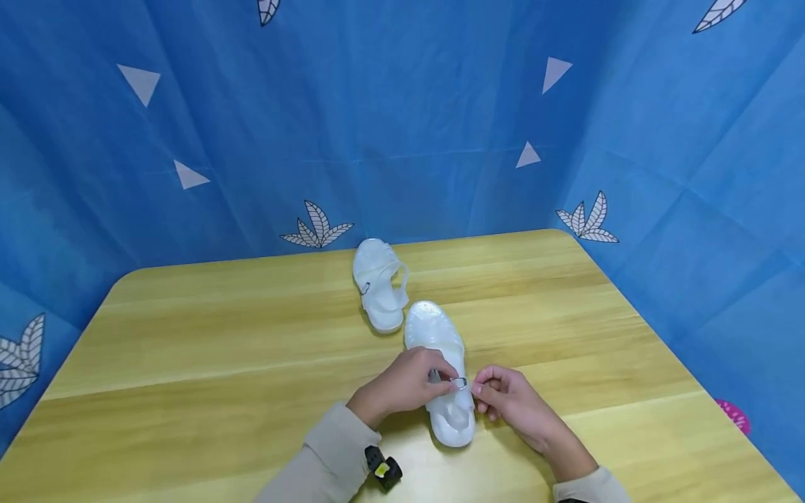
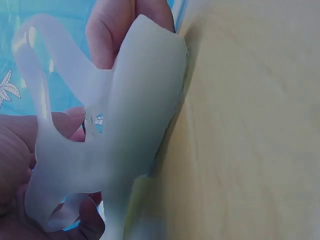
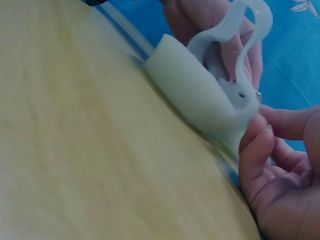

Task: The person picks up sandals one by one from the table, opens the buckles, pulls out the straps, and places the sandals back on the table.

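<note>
A translucent white sandal [image 1: 430, 325] lies on the table, toe pointing away from me. My left hand [image 1: 409, 384] reaches over it from the left, thumb and fingers pinching the strap beside a small metal buckle [image 1: 462, 383]. On the sandal's right side, my right hand [image 1: 514, 404] has thumb and forefinger together at the strap [image 3: 248, 112]. The left wrist view shows the sandal's heel [image 2: 145, 95] up close, with the looped back strap [image 2: 42, 95] standing up from it. Part of the buckle is hidden behind the fingers.
A matching white sandal [image 1: 382, 307] sits farther back, just left of the first, its strap raised. The wood-grain table [image 1: 220, 349] meets a blue patterned cloth [image 1: 402, 126] at its back and sides. A pink round patch [image 1: 734, 416] shows beyond the right edge.
</note>
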Action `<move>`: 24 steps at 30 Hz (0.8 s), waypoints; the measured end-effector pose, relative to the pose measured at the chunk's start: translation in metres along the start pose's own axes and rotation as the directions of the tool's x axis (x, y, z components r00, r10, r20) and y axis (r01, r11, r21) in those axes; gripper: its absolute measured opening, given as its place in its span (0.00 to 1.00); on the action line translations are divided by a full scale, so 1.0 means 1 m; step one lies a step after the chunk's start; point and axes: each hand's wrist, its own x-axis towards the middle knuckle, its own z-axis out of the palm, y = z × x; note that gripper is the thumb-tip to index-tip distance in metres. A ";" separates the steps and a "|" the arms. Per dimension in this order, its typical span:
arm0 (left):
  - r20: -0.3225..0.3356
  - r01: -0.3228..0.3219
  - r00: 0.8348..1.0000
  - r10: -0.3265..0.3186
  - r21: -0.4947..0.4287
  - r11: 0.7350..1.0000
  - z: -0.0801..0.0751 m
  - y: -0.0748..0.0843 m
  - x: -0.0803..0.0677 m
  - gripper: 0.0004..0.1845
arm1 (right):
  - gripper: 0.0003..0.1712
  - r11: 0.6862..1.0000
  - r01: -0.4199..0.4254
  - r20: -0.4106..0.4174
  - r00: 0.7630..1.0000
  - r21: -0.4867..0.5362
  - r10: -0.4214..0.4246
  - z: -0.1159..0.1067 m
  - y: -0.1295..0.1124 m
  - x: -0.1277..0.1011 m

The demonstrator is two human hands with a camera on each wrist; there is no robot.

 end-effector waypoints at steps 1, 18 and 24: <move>-0.002 0.003 1.000 -0.003 -0.006 1.000 -0.001 0.000 0.001 0.07 | 0.15 1.000 0.005 -0.003 1.000 0.023 -0.005 0.001 -0.001 0.001; -0.027 -0.039 0.999 0.037 -0.084 0.996 0.002 0.001 -0.002 0.06 | 0.03 0.981 0.056 -0.025 0.998 0.186 -0.052 0.008 -0.003 0.003; -0.023 -0.044 0.999 0.042 -0.104 0.994 0.004 -0.001 -0.003 0.06 | 0.03 0.978 0.063 -0.004 0.998 0.201 -0.064 0.009 0.000 0.005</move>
